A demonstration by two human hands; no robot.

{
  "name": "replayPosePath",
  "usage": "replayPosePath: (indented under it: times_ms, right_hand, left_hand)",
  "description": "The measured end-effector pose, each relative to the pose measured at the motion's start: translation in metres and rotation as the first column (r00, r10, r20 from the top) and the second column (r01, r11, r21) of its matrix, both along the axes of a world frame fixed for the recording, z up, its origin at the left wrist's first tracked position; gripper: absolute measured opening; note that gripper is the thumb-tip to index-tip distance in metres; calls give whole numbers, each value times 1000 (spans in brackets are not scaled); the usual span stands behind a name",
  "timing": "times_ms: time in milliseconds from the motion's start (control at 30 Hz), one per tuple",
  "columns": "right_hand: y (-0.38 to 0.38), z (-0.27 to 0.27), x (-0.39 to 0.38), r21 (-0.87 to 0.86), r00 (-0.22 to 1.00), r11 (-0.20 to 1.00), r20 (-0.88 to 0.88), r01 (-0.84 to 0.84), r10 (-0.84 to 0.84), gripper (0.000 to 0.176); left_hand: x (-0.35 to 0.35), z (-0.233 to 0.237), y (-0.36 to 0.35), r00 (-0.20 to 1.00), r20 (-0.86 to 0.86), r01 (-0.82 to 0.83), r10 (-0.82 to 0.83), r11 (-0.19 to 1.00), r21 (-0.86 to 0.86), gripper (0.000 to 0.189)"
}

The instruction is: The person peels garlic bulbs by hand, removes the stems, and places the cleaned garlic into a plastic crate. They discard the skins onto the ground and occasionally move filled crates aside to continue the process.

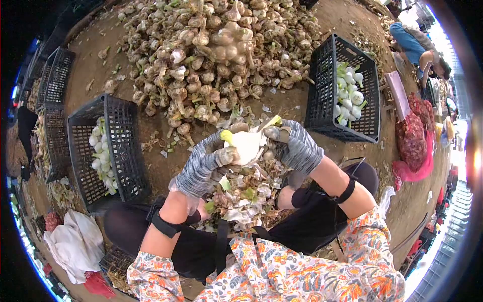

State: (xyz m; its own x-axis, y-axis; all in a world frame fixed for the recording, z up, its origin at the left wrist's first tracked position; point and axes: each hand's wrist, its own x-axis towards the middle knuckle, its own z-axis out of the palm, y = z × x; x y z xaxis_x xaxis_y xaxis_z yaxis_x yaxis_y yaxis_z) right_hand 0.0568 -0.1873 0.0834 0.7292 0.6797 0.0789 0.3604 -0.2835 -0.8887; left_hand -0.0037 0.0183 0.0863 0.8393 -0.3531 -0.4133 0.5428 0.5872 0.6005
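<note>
White garlic bulb (249,146) up above the scattered peelings (244,209), and my gloved left hand (204,163) pinches it between thumb and fingers! My right hand (298,145) crowds its other side, grip unclear; floral-printed sleeves (157,274) below.

A brown dirt floor (93,70) spans the area. Bright light (476,160) borders both sides; a grey ribbed surface (447,226) lies lower right.

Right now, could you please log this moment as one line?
left hand: holding white bulb | right hand: at its right side | peelings: beneath | left crate, right crate: pale bulbs inside | brown heap: ahead
</note>
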Motion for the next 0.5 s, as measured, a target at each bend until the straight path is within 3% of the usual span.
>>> replayPosePath:
  times_ms: [33, 67, 100, 133, 200, 233, 333, 367, 400, 500]
  right_hand:
    - [-3, -4, 0, 22, 833, 972, -520, 234, -189, 17]
    - [-1, 1, 2, -80, 391, 898, -881, 433, -267, 17]
    - [-3, -15, 1, -83, 510, 918, -810, 389, -289, 19]
    - [-5, -23, 0, -82, 510, 917, -810, 390, -289, 19]
    - [-4, -28, -3, -206, 771, 957, -569, 203, -285, 21]
    - [-6, -26, -6, -122, 686, 967, -685, 223, -244, 23]
    - [-6, -1, -9, -3, 781, 977, -600, 215, -174, 23]
    - [-4, 8, -9, 53, 696, 965, -702, 258, -148, 23]
    - [-4, 8, -11, 53, 696, 965, -703, 257, -146, 23]
    - [-6, 2, -16, 65, 796, 978, -593, 199, -122, 21]
  left_hand:
    - [0, -8, 5, 997, 8, 72, -71, 992, -106, 62]
    - [-1, -8, 4, 997, 7, 72, -72, 992, -105, 62]
    - [-1, -8, 1, 999, -9, 47, -49, 984, -170, 63]
    - [-1, -7, -2, 999, -28, 21, -29, 972, -234, 64]
    - [0, -13, -2, 999, -42, -38, 29, 973, -226, 62]
    - [1, -18, -2, 995, -79, -75, 56, 960, -271, 58]
    - [2, -18, 2, 989, -123, -114, 86, 961, -250, 49]
    - [2, -19, -2, 986, -109, -148, 123, 953, -263, 47]
    - [3, -21, -5, 983, -96, -180, 159, 944, -276, 44]
    - [4, -48, -8, 972, -90, -225, 215, 967, -119, 43]
